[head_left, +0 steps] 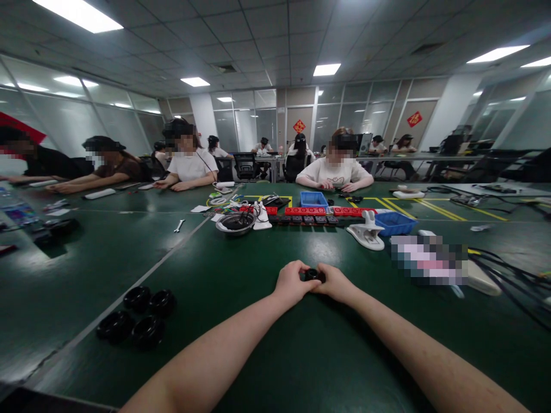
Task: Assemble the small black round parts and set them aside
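Just below the middle of the frame the left hand (291, 283) and the right hand (334, 283) meet, fingers curled in toward each other and closed together on a small black round part (313, 275), which sits pinched between them just above the green table (267, 355); only its dark top shows between the fingertips, so its shape underneath cannot be told. Both bare forearms run back from it to the lower edge of the frame. At lower left, well apart from the hands, four black rings (136, 316) lie in a loose cluster on the table, beside a pale seam line that runs diagonally across the surface. Further up, around the centre of the frame, stands a metal bowl (235, 223), with a white clamp-like tool (366, 232) to its right and a row of red trays (305, 211) between and behind them. Two blue bins (314, 199) sit near that row, one behind it and one at its right end. A small wrench (179, 225) lies alone left of the bowl. At right, black cables (508, 275) trail across the table. Along the far edge, other people sit with their hands on the table.
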Available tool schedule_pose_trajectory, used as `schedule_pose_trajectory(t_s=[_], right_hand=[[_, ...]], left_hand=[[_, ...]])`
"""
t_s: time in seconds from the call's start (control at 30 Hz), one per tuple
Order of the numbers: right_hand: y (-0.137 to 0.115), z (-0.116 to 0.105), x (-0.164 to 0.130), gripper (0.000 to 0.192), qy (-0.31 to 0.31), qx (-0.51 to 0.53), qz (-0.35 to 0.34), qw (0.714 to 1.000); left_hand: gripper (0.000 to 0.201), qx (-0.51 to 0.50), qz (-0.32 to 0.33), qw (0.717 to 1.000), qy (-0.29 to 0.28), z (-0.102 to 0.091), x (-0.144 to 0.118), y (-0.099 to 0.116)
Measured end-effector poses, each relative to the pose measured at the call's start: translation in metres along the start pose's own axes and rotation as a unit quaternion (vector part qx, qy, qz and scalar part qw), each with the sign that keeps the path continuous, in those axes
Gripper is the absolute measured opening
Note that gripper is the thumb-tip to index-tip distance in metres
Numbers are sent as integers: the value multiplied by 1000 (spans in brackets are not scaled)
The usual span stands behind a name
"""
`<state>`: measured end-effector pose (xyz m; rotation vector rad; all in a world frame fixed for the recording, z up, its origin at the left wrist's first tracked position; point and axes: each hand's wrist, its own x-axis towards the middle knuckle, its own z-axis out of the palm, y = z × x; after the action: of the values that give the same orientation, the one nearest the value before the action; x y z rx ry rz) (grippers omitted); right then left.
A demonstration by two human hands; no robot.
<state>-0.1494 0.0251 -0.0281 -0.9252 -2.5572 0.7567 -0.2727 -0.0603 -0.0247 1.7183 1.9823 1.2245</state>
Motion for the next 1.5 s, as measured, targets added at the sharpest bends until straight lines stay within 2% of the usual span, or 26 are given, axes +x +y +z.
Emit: schedule_pose_trajectory(t_s=[0.13, 0.2, 0.27, 0.37, 0.47, 0.53, 0.67, 1.0, 1.5], right_hand=[[-7, 10, -2, 22, 61, -97, 27, 993], [-10, 9, -4, 24, 60, -106, 10, 992], [-10, 3, -5, 33, 30, -70, -37, 996], [-6, -13, -6, 46, -61, 38, -104, 992], [-1, -25, -5, 40, -159, 135, -108, 972], [1, -28, -4, 35, -177, 160, -96, 966], [4, -25, -3, 29, -165, 149, -91, 971], [4, -25, -3, 26, -158, 152, -95, 971], [7, -20, -2, 28, -140, 142, -78, 977]], left_hand=[[33, 11, 1, 1000, 25, 1, -1, 0], [32, -2, 8, 1000, 15, -1, 0, 0], [31, -23, 20, 999, -12, -5, 2, -2], [32, -53, 34, 996, -66, -10, 5, -5], [36, -75, 34, 991, -110, -12, 8, -9], [38, -83, 32, 989, -121, -11, 9, -11], [38, -88, 30, 989, -114, -9, 9, -12], [38, -79, 32, 990, -110, -10, 8, -9], [35, -59, 32, 993, -93, -9, 6, -5]])
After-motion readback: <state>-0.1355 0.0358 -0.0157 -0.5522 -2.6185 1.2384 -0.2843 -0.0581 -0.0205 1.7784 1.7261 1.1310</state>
